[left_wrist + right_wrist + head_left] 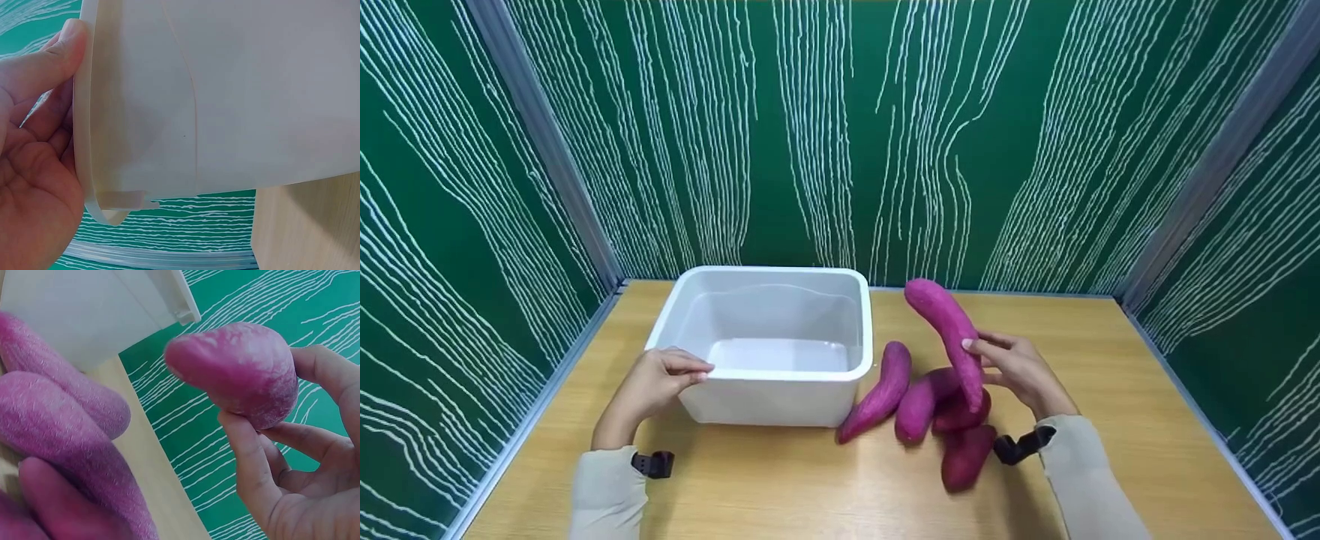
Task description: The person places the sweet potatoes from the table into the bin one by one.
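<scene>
My right hand [1020, 367] holds a long, curved purple sweet potato [943, 319] between thumb and fingers, raised over the others. In the right wrist view, the held sweet potato [242, 371] is seen end-on, pinched near its thick part. Below it, several more lie in a loose group: a slim sweet potato [885, 390] beside the bin, a thicker one [919, 409], and a darker red one [966, 459] nearest me. At the near left corner of a white plastic bin [780, 401], my left hand [656, 386] pinches the rim [84, 118]. Nothing lies inside the bin.
A wooden table [810, 495] bears everything. Green panels [877, 150] with white wavy lines enclose it at the back and both sides, joined by grey metal posts [547, 142]. Dark straps with small black devices [656, 463] sit on both wrists.
</scene>
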The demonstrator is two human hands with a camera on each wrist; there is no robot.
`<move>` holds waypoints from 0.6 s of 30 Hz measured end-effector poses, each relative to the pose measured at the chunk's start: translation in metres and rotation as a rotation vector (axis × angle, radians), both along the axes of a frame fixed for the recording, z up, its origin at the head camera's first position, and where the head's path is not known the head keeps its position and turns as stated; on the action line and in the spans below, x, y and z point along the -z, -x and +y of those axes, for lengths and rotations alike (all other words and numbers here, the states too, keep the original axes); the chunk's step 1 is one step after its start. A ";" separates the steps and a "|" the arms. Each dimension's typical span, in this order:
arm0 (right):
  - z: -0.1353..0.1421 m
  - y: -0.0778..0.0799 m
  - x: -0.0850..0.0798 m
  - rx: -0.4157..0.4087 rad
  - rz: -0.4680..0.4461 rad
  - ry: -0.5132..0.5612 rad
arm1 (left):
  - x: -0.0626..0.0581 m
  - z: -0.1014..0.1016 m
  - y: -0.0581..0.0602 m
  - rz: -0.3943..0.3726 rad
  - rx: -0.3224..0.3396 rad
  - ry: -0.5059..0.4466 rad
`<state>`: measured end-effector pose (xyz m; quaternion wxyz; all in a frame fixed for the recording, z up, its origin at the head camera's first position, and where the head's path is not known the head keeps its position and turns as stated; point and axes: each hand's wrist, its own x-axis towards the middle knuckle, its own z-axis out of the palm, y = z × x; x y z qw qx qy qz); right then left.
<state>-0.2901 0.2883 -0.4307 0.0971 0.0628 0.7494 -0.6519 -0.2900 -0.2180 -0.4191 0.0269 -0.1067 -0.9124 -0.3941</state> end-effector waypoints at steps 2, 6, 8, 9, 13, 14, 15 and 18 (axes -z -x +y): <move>-0.003 0.001 -0.003 -0.005 -0.003 0.001 | -0.001 0.000 0.000 -0.010 -0.001 0.002; -0.007 0.002 -0.007 -0.023 0.000 0.006 | -0.002 0.000 -0.002 -0.030 -0.003 0.003; -0.009 0.004 -0.009 -0.033 0.007 0.006 | -0.002 0.000 -0.002 -0.037 -0.005 0.002; -0.010 0.004 -0.011 -0.037 0.008 0.003 | -0.002 0.000 -0.002 -0.043 -0.008 0.000; -0.013 0.006 -0.018 -0.052 0.008 -0.006 | -0.001 0.000 0.000 -0.059 -0.015 -0.001; -0.014 0.007 -0.019 -0.055 0.007 -0.010 | -0.001 0.000 0.000 -0.063 -0.018 0.000; -0.016 0.008 -0.021 -0.058 0.007 -0.013 | -0.001 0.000 0.000 -0.065 -0.019 0.000; -0.020 0.011 -0.025 -0.069 0.012 -0.009 | 0.000 -0.001 0.000 -0.046 -0.008 -0.001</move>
